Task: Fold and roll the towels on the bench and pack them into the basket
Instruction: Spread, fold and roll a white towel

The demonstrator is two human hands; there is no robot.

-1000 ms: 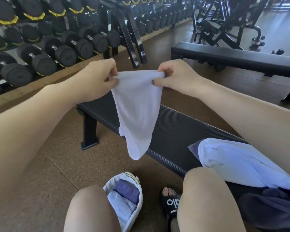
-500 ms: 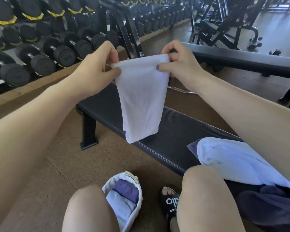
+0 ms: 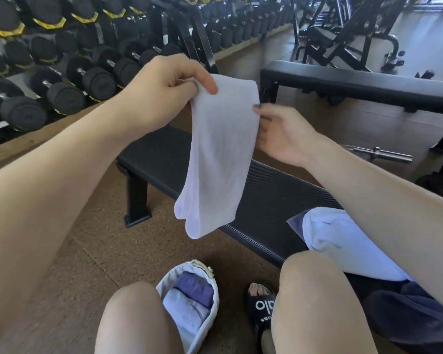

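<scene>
White terry is hanging in a long folded strip — the towel (image 3: pixel 216 159) is dangling above the black bench (image 3: pixel 271 190), its lower edge well above the floor. The left hand (image 3: pixel 161 90) is pinching its top left corner; the right hand (image 3: pixel 279 134) is lying open-fingered against its right edge. The basket (image 3: pixel 205 318) is sitting on the floor between the knees, with folded towels inside.

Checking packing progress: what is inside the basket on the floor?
The basket holds a purple towel at the far end and a pale blue one beside it. The person's left knee covers part of the basket; anything deeper is hidden.
</scene>
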